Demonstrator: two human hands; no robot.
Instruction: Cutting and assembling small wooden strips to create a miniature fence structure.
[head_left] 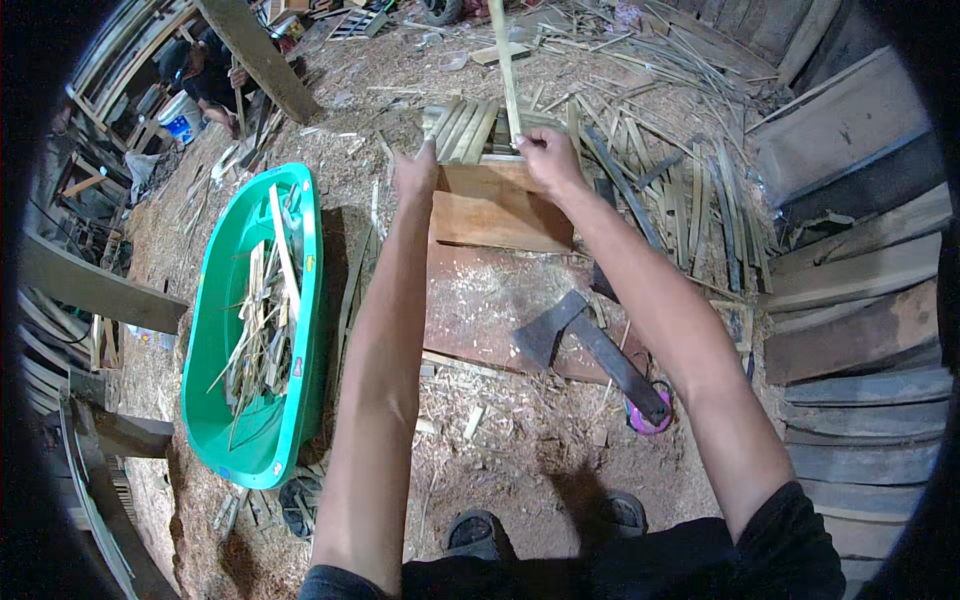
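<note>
Upright in my right hand [551, 158] is a long thin wood strip [505, 75], its lower end pinched between thumb and fingers. My left hand [415, 172] is closed at the left edge of a light brown wooden block [500, 205], thumb on top; its other fingers are partly hidden. Several flat wood slats [466, 128] lie side by side just beyond the block, between my hands. Nearer to me, an axe [595, 350] rests on a reddish board [480, 300] strewn with chips, its handle pointing toward my right forearm.
To the left stands a green plastic tub [312, 330] with wood scraps [262, 320] in it. Loose strips [700, 200] cover the ground at right, near stacked planks [860, 400]. A slanting post [255, 55] rises at far left, where another person [205, 75] crouches beside a white bucket [181, 118].
</note>
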